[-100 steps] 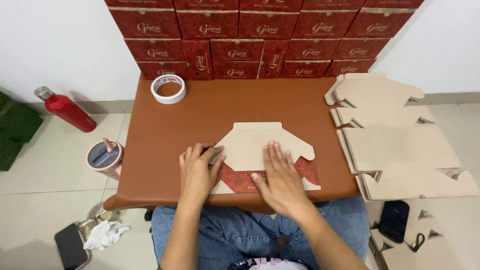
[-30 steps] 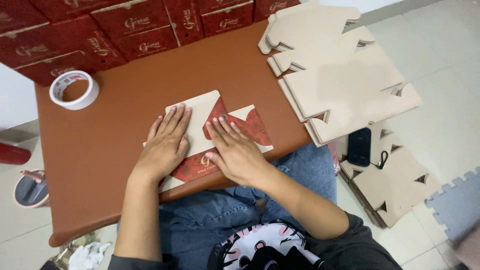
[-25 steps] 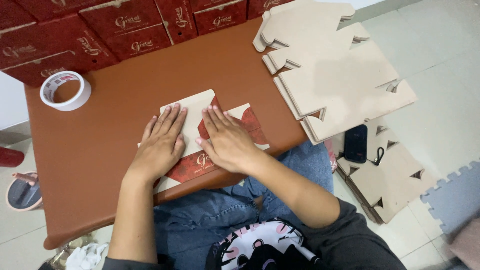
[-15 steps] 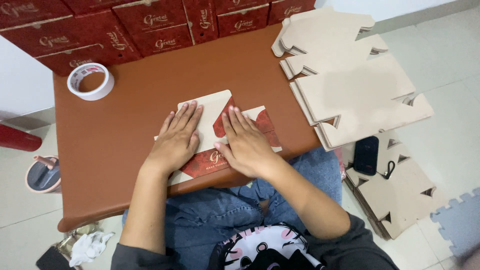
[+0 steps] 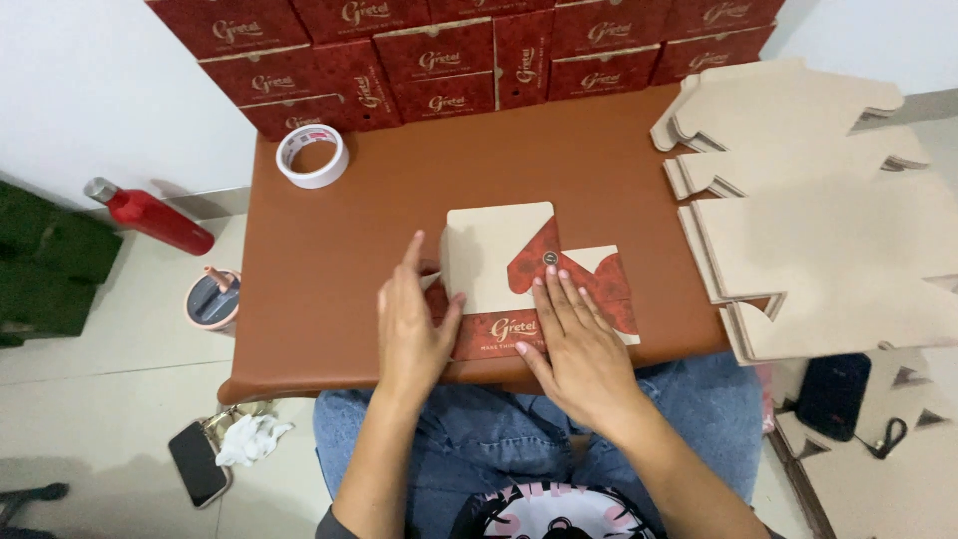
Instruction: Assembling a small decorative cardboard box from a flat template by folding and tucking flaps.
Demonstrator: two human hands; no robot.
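A flattened carton blank is lying near the front edge of the brown table, partly folded: its plain beige inside is facing up at the left, while red printed flaps are showing at the right and along the front.

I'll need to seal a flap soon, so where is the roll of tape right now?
In the head view, the roll of tape lies flat at the brown table's far left corner, just in front of the stacked red boxes and beyond the left hand.
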